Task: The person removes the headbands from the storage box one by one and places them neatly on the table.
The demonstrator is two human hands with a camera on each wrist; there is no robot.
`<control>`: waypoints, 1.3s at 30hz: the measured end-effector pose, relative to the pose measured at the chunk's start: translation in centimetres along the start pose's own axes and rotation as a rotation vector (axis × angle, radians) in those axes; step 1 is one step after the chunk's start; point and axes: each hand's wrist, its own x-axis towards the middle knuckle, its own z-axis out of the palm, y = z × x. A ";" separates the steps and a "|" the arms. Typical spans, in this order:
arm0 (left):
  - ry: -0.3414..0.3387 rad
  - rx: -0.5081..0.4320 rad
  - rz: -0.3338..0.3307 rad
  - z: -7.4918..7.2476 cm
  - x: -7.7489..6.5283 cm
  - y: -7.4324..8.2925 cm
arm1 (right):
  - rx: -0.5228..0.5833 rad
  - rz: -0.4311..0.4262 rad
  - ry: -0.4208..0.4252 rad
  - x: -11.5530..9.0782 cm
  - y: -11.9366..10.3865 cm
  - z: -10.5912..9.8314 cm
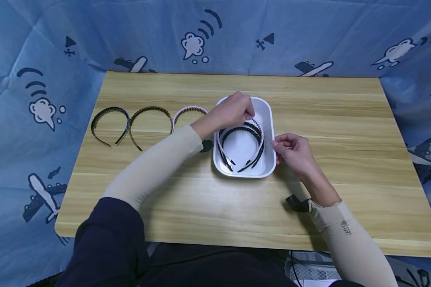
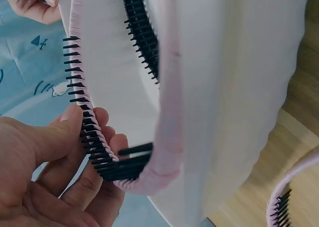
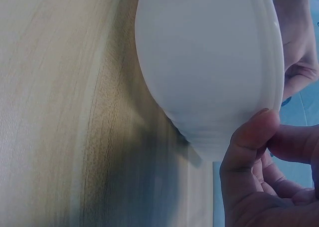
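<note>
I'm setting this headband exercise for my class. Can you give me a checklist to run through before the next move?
1. Left hand has hold of the pink headband: ok, fingers and thumb grip its toothed band.
2. Right hand steadies the tray: ok, pinching its rim.
3. Gripped headband is free of the black headbands in the tray: cannot tell, they overlap in view.
4. Tray is empty: not ok, black headbands lie inside.
5. Table's row is fully visible: not ok, the left forearm hides part of the table's pink headband.
</note>
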 end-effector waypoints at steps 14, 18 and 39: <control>0.052 -0.090 -0.059 -2.5 -2.2 -0.3 | 0.015 -0.001 -0.005 0.0 0.0 -0.1; 0.068 -0.100 -0.077 -3.2 -3.1 -0.7 | 0.032 0.001 -0.002 0.1 0.0 -0.2; 0.082 -0.148 -0.164 -4.9 -7.2 -1.8 | 0.017 -0.003 -0.008 0.1 0.0 -0.1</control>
